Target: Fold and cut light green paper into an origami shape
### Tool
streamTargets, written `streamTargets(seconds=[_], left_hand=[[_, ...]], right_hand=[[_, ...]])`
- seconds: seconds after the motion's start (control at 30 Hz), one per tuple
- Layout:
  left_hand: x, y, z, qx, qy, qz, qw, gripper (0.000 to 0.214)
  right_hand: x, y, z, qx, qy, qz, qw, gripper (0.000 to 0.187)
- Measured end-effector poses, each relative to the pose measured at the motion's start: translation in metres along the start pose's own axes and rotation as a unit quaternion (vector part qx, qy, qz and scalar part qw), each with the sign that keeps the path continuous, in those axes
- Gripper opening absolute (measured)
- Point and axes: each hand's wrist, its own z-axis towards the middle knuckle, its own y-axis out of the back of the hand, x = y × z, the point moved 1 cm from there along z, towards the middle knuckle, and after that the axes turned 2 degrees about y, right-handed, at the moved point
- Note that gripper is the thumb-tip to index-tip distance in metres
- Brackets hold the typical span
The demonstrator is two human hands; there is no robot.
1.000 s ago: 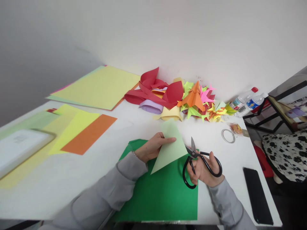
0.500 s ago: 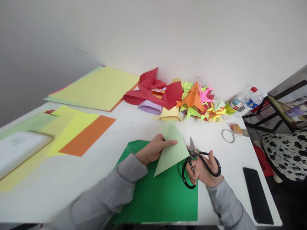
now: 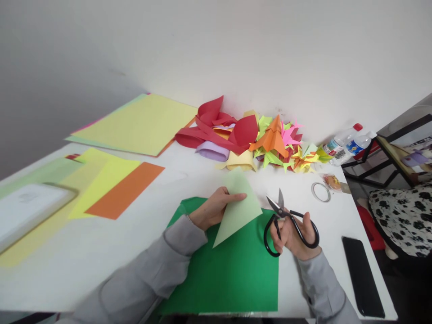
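My left hand (image 3: 216, 206) pinches a folded piece of pale green paper (image 3: 239, 211) by its left side, the thumb lying across its front. The paper is held up over a green sheet (image 3: 232, 274) that lies flat on the table. In my right hand (image 3: 295, 236) is a pair of scissors (image 3: 282, 212) with black loop handles, fingers through the loops. Their blades stand apart and point up and to the left, a short gap to the right of the pale green paper.
Red, purple and yellow paper shapes (image 3: 216, 128) and folded paper pieces (image 3: 272, 139) lie along the wall. Coloured sheets (image 3: 135, 126) are at left, with an orange strip (image 3: 126, 191) and a white box (image 3: 30, 211). Right: tape roll (image 3: 321, 192), bottles (image 3: 353, 146), phone (image 3: 362, 275).
My right hand has drawn the scissors right, off the paper's edge, and the blades are now wider apart. The pale green paper has shifted slightly left in my left hand.
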Motion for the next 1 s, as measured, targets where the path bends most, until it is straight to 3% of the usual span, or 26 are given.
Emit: streamTargets(seconds=[0.17,0.6,1.0], left_hand=[[-0.001,-0.001,0.002,-0.024,0.024,-0.025,0.999,0.011],[-0.002,-0.002,-0.001,-0.029,0.132,-0.124,0.983,0.026],[-0.003,-0.007,0.001,-0.037,0.142,-0.102,0.984,0.03]], right_hand=[[-0.003,-0.002,0.0,0.044,-0.03,0.022,0.998,0.073],[-0.011,0.0,-0.005,0.075,-0.043,0.036,0.996,0.074],[-0.011,-0.002,-0.002,0.09,-0.06,0.046,0.993,0.072]])
